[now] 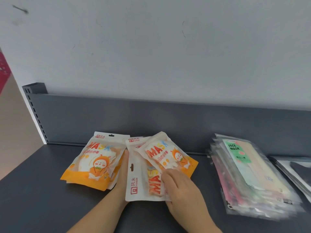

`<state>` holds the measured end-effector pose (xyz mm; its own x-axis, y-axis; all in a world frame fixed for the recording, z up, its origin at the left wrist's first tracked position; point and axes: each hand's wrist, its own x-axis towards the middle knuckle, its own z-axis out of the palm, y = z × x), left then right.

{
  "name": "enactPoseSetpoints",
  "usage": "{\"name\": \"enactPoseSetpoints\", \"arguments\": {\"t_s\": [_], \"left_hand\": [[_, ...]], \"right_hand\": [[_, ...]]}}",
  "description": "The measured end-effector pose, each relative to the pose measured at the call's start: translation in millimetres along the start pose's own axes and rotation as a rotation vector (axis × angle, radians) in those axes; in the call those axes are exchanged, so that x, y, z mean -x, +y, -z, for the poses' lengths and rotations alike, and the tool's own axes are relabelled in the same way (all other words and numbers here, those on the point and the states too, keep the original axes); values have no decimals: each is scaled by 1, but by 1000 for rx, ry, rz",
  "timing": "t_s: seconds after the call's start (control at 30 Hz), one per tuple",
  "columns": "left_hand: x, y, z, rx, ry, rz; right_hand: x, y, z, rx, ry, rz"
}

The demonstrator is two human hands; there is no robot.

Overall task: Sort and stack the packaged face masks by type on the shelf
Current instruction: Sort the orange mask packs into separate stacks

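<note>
The fingers of the right hand are bent and close together. They grip the lower edge of the tilted orange pack, which lies on a sideways pack in the middle of the shelf. The left hand has straight fingers slid between that loose bunch and the orange pile, touching the pile's edge.

Sorting looks partly done. The clear face mask stack and a dark stack sit on the right. The loose orange packs are not yet on their pile.
</note>
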<state>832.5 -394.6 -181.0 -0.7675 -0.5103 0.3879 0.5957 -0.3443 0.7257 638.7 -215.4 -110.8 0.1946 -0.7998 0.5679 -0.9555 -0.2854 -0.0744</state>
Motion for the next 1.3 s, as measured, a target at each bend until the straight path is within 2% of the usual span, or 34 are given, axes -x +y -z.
{"name": "enactPoseSetpoints", "arguments": {"t_s": [0.03, 0.07, 0.1, 0.13, 0.17, 0.2, 0.37, 0.53, 0.77, 0.93, 1.07, 1.13, 1.2, 1.3], "left_hand": [[-3, 1, -34, 55, 191, 15], [-9, 7, -57, 12, 512, -7], [-19, 25, -68, 9, 658, 47], [-24, 25, -80, -76, 767, 29], [-20, 23, -89, -222, 859, -35], [-21, 22, -102, -265, 882, -14], [-22, 21, -113, -241, 897, 122], [-30, 25, -125, -201, 844, 121], [-27, 22, -122, -161, 772, 200], [-27, 17, -116, -121, 828, 261], [-31, 15, -111, -83, 851, 271], [-32, 10, -110, -119, 937, 245], [-32, 6, -106, -128, 938, 198], [-31, 4, -102, -124, 886, 154]], "right_hand": [[0, -1, 0, 3, -21, 13], [-1, -1, 2, 16, -35, 26], [-1, -1, 4, 37, -52, 34], [-2, -1, 7, 62, -69, 41], [-2, -1, 10, 87, -88, 54], [-3, -1, 13, 107, -104, 78], [-4, 8, 31, 81, -192, 187], [-2, 18, 48, 49, -229, 256], [1, 19, 61, -72, -304, 192], [5, 25, 64, -55, -288, 173], [3, 30, 76, -333, -152, 73], [1, 31, 88, -495, -85, -36], [0, 35, 106, -654, -58, -160], [-2, 37, 133, -1140, -33, -419]]}}
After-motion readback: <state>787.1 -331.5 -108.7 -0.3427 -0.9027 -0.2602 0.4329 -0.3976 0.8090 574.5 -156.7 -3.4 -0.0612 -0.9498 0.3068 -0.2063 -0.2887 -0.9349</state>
